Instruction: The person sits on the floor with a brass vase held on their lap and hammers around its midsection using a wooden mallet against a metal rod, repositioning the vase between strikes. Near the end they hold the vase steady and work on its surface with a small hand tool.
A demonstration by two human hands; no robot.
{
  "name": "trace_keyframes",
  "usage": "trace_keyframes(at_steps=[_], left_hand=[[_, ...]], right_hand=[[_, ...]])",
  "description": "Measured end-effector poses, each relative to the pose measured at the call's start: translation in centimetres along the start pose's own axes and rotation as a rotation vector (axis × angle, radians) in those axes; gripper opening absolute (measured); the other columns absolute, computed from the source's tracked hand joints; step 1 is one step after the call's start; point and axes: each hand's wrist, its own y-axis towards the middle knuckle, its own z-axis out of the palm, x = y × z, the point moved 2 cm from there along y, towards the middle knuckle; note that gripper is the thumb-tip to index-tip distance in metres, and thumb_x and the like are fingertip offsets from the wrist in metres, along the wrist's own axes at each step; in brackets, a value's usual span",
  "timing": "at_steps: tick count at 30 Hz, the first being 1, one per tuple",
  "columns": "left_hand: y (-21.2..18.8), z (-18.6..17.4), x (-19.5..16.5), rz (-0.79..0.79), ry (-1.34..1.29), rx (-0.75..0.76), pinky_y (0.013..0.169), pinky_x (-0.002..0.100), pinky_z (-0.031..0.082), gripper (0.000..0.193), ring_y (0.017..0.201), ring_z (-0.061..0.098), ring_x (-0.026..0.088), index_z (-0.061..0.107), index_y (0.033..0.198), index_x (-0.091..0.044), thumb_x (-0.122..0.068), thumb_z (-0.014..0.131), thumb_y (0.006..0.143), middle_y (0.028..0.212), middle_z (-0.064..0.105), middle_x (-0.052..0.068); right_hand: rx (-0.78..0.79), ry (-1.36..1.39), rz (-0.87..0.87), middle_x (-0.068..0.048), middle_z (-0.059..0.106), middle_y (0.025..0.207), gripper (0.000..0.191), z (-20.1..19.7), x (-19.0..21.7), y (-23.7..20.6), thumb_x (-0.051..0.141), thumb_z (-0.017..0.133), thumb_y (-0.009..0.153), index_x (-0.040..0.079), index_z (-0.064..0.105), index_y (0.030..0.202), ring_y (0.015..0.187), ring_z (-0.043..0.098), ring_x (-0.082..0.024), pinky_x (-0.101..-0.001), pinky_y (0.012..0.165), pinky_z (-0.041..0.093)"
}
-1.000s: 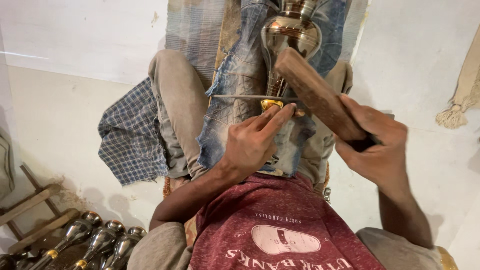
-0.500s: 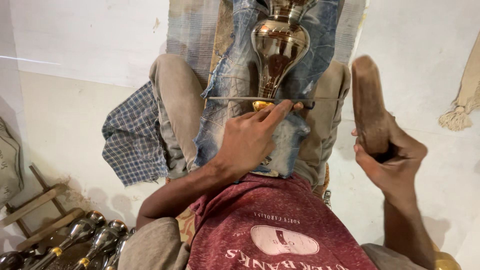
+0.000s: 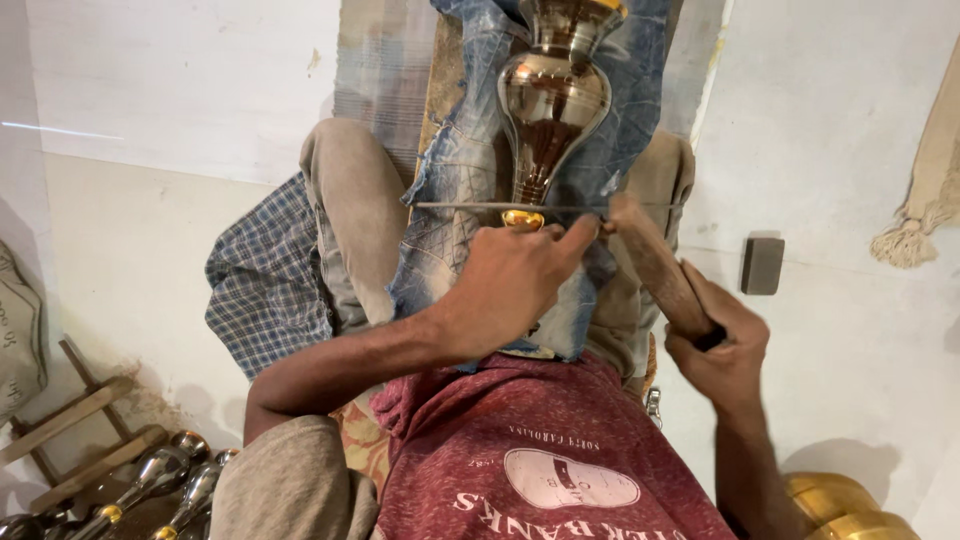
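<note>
Fingers first: our left hand is pinching down with closed fingers on a thin straight metal rod, pressing it across the narrow neck of the shiny bulb-shaped metal vase, just above its small brass-coloured collar. We are resting that vase lengthwise on our lap, on a worn blue denim cloth, with its wide body pointing away from us. Our right hand is wrapping tight around a brown wooden mallet, whose head is meeting the rod's right part beside our fingertips. We are judging the work as mid-way: the body is looking polished, while the neck joint is being worked now. Several similar long-necked metal pieces are lying on the floor at lower left, beside wooden slats; we cannot tell whether they are finished.
</note>
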Motion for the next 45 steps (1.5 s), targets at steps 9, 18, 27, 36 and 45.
trace_keyframes(at_steps=[9,18,27,36,45], left_hand=[[1.3,-0.5,1.2,0.06,-0.128,0.039,0.053,0.045,0.045,0.035,0.057,0.063,0.03,0.063,0.114,-0.004,-0.007,0.069,0.08,0.063,0.062,0.011],[-2.2,-1.3,1.9,-0.384,-0.838,-0.562,0.07,0.026,0.059,0.027,0.081,0.075,0.015,0.07,0.113,-0.001,0.006,0.069,0.087,0.104,0.077,0.009],[-4.9,1.3,1.5,-0.409,-0.704,-0.728,0.09,0.027,0.061,0.032,0.105,0.077,0.019,0.068,0.122,-0.001,0.007,0.07,0.091,0.117,0.076,0.011],[-4.5,1.8,1.2,-0.423,-0.671,-0.723,0.083,0.027,0.062,0.037,0.097,0.08,0.017,0.062,0.132,-0.005,0.007,0.066,0.097,0.105,0.078,0.01],[-4.6,2.1,1.3,-0.35,-0.509,-0.639,0.083,0.031,0.063,0.067,0.102,0.079,0.026,0.057,0.14,-0.006,0.016,0.056,0.076,0.113,0.075,0.016]], right_hand=[[-0.083,0.054,0.249,-0.009,0.073,0.106,0.064,2.7,-1.4,-3.1,-0.015,0.063,0.07,-0.005,0.066,0.133,0.095,0.068,-0.012,-0.0252,0.085,0.056],[-0.212,-0.002,0.261,-0.01,0.074,0.106,0.068,5.3,1.0,-1.2,-0.01,0.07,0.075,-0.005,0.06,0.142,0.091,0.07,-0.013,-0.027,0.083,0.058],[-0.074,0.015,-0.068,-0.01,0.071,0.114,0.07,5.5,3.3,3.9,-0.003,0.078,0.081,-0.007,0.057,0.148,0.103,0.064,-0.01,-0.0234,0.093,0.052],[0.099,-0.12,-0.235,-0.011,0.074,0.113,0.061,3.5,6.6,6.2,-0.005,0.077,0.084,0.0,0.062,0.143,0.098,0.069,-0.01,-0.0232,0.087,0.055],[0.272,-0.195,-0.238,-0.006,0.072,0.109,0.068,-0.2,14.0,10.4,-0.006,0.068,0.079,0.01,0.064,0.145,0.079,0.062,-0.004,-0.0189,0.066,0.049]])
